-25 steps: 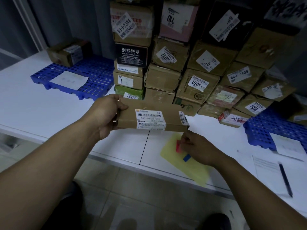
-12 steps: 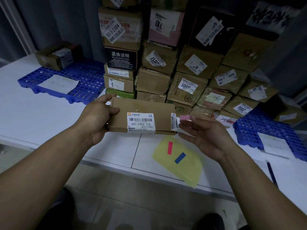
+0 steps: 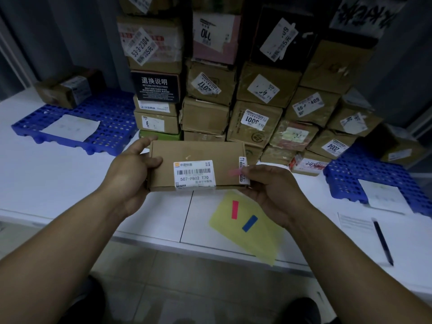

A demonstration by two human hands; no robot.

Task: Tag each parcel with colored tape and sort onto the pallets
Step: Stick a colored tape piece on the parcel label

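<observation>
A flat brown parcel (image 3: pixel 196 155) with a white barcode label is held above the white table. My left hand (image 3: pixel 131 169) grips its left end, thumb on the front face. My right hand (image 3: pixel 268 188) is at the parcel's right end and pinches a strip of red tape (image 3: pixel 235 171) that lies against the parcel's front face. Below, a yellow sheet (image 3: pixel 254 239) carries one red strip (image 3: pixel 235 209) and one blue strip (image 3: pixel 249 223). A blue pallet (image 3: pixel 112 122) lies at the left, another blue pallet (image 3: pixel 350 174) at the right.
A tall stack of labelled cardboard parcels (image 3: pixel 254 108) stands behind the held parcel. One brown box (image 3: pixel 67 90) sits on the left pallet, another box (image 3: pixel 402 150) on the right one. A pen (image 3: pixel 383 242) lies on paper at the right.
My right hand lifted from the yellow sheet with a red strip and brought it up onto the parcel's right front face. The parcel tilted its face more toward me.
</observation>
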